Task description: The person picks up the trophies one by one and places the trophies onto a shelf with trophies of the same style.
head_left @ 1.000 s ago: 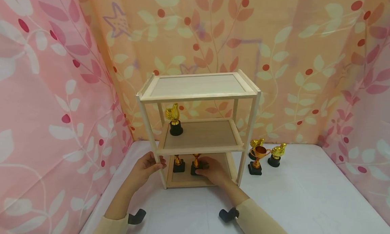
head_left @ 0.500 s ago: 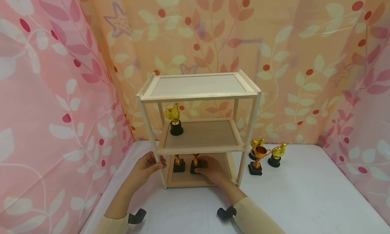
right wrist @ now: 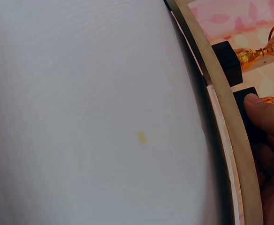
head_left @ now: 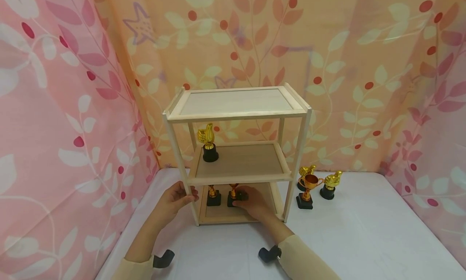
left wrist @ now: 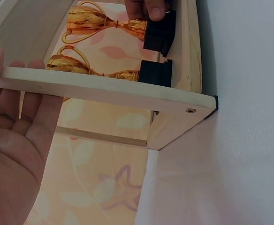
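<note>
A three-tier wooden shelf (head_left: pixel 236 117) stands on the white table. My left hand (head_left: pixel 183 196) grips its front left post (left wrist: pixel 104 93), thumb on one side and fingers on the other. My right hand (head_left: pixel 244 200) reaches into the bottom tier and pinches the black base of a small gold cup trophy (head_left: pixel 233 197); its thumb (right wrist: pixel 263 112) presses on that base (left wrist: pixel 158 33). A second cup trophy (head_left: pixel 213 196) stands just to its left on the same tier. A gold thumbs-up trophy (head_left: pixel 208 144) stands at the left of the middle tier.
Three more small trophies stand on the table right of the shelf: two thumbs-up ones (head_left: pixel 305 174) (head_left: pixel 329 185) and a cup (head_left: pixel 307 191). Leaf-print curtains close in the left, back and right. The top tier holds nothing.
My right hand and the cup trophy it holds have edged slightly deeper and leftward into the bottom tier. The left hand has stayed on the post.
</note>
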{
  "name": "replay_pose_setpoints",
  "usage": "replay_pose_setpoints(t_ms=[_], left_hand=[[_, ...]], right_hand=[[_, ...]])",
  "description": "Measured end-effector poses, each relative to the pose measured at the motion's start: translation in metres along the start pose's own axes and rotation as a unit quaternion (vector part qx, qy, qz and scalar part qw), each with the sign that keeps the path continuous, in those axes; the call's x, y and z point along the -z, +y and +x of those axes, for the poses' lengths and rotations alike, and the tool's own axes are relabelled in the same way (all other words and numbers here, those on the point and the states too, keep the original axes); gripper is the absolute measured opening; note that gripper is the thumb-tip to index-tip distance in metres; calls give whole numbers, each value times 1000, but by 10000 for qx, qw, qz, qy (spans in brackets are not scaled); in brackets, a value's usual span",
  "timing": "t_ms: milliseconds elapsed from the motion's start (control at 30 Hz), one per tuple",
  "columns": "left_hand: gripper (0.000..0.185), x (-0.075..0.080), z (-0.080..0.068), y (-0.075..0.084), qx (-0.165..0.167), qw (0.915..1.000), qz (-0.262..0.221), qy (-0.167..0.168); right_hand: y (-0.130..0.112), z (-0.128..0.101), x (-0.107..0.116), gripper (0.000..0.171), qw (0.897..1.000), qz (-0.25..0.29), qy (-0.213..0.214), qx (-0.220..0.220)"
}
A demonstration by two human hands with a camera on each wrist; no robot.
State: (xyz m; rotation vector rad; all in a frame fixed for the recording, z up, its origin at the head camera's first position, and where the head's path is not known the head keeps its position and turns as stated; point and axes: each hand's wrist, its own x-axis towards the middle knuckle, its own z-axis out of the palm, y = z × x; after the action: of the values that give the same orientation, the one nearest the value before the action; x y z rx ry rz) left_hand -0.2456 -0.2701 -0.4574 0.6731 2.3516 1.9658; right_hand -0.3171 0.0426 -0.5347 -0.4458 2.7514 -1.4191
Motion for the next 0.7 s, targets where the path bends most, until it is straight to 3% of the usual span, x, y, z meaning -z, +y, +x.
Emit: replay_pose_setpoints(t_ms=[233,700], left_hand=[[30,0,0,-1,19,10000,30,1],[29,1,0,-2,12,10000,-40,-23]], right_hand=[[0,0,-1,51,9999,6,58,123],[0,2,-1,53,10000,15,76,-35]])
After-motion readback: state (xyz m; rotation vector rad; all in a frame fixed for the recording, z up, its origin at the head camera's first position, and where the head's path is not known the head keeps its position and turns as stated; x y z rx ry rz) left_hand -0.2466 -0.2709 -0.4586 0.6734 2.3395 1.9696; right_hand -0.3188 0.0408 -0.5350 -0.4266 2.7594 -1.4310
